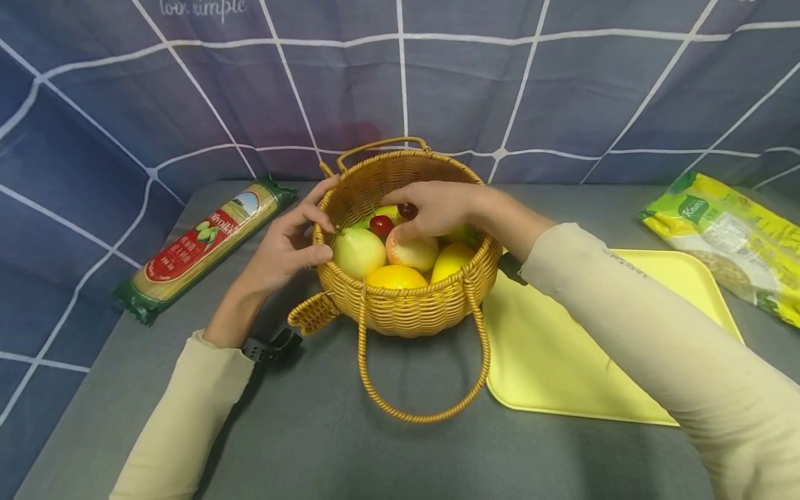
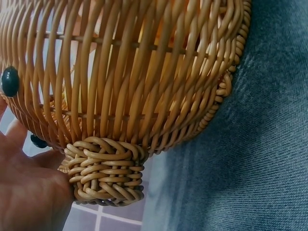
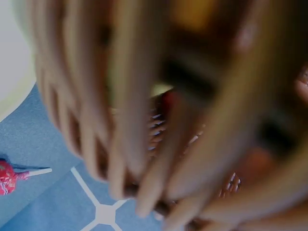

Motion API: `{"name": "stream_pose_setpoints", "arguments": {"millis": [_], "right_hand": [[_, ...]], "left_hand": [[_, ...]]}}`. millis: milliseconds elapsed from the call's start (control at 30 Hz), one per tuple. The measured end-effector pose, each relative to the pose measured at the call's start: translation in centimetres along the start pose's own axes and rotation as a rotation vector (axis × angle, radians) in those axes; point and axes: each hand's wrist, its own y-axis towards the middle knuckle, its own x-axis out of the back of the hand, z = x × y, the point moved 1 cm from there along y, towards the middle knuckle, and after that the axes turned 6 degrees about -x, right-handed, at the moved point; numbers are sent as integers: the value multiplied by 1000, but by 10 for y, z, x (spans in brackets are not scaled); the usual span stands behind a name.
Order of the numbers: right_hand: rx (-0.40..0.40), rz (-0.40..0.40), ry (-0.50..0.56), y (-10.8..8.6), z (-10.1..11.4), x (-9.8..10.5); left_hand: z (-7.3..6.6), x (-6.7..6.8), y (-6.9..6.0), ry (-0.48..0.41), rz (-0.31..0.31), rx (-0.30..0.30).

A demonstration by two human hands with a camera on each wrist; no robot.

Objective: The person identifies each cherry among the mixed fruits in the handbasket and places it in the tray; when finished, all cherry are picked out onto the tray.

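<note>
A person's left hand (image 1: 290, 239) gripped the left rim of the wicker basket (image 1: 412, 316), its fingers hooked over the edge. The right hand (image 1: 440, 208) reached inside the basket; a dark cherry (image 1: 407, 210) sat between its thumb and forefinger, though whether they pinched it could not be told. The thumb lay against a peach (image 1: 412, 253) in the basket's middle. Inside the basket's left side lay a pale green pear (image 1: 359, 253), with a red cherry (image 1: 381, 226) just beside it, and two yellow fruits (image 1: 396, 277) filled the near side. The basket's front handle (image 1: 425, 418) drooped toward the person. A spaghetti packet (image 1: 203, 239) lay left of the basket, a yellow tray (image 1: 550, 361) just right, and a Knorr packet (image 1: 728, 236) farther right. A red-wrapped lollipop (image 3: 6, 177) lay near the basket.
</note>
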Motion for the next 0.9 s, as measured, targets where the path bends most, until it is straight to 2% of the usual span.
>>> {"name": "stream_pose_setpoints", "arguments": {"millis": [133, 267, 467, 900], "right_hand": [[8, 8, -11, 3, -1, -3], [6, -50, 14, 3, -1, -4], [17, -133, -7, 3, 0, -3], [73, -248, 40, 1, 2, -3]], "left_hand": [[1, 0, 0, 0, -2, -4], [1, 0, 1, 2, 3, -12], [0, 0, 1, 1, -3, -19], [1, -1, 0, 7, -5, -16]]}}
